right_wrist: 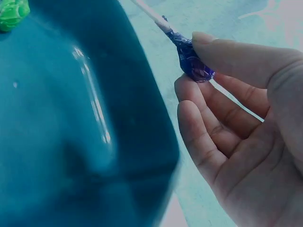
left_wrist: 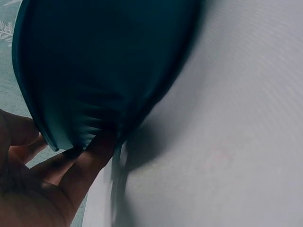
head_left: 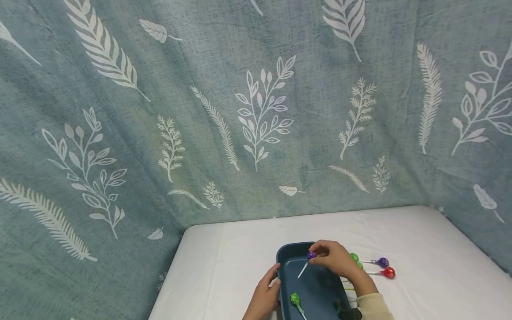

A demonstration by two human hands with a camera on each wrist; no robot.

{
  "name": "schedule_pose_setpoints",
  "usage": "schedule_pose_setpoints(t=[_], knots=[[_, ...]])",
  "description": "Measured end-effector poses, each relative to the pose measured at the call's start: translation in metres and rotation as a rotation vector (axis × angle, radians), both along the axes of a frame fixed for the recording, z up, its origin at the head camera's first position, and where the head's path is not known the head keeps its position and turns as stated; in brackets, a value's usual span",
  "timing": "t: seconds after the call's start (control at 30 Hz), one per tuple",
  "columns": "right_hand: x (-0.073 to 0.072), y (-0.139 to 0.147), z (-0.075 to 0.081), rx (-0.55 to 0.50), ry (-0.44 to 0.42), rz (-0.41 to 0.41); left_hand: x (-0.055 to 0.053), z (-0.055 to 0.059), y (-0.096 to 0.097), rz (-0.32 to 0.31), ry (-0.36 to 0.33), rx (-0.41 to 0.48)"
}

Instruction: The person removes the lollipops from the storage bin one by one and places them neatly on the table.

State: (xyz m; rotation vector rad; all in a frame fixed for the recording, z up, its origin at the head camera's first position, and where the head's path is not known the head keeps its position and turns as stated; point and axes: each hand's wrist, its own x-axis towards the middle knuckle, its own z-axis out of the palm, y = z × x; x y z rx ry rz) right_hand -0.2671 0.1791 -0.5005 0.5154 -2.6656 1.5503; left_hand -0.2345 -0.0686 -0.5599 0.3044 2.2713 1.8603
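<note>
My right hand pinches a purple-wrapped lollipop by its candy end, between thumb and fingertips. Its white stick slants down over the dark blue tray. At the tray's left side, my left hand holds the rim; the left wrist view shows its fingers against the outer wall and the thumb near the edge. A green-wrapped lollipop lies inside the tray, toward the near left.
Right of the tray, on the white tabletop, lie a purple lollipop, a red lollipop and green lollipops, partly behind my right hand. A leaf-patterned cloth hangs behind the table.
</note>
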Motion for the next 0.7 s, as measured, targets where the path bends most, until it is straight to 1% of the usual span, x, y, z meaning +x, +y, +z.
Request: schedule_pose_setpoints(t=[0.07,0.2,0.3,0.5,0.7], knots=[[0.003,0.005,0.002,-0.005,-0.010,-0.030,0.000,0.000,0.000,0.004,-0.012,0.003],[0.010,0.014,0.005,0.010,-0.049,-0.128,0.000,-0.001,0.001,0.007,-0.022,0.014],[0.015,0.022,0.005,-0.005,-0.070,-0.190,0.000,-0.001,0.000,0.003,-0.026,0.021],[0.024,0.038,-0.001,-0.071,-0.078,-0.237,0.001,0.000,-0.002,-0.008,-0.033,0.022],[0.031,0.052,-0.003,-0.099,-0.086,-0.284,-0.001,-0.001,-0.001,-0.012,-0.030,0.023]])
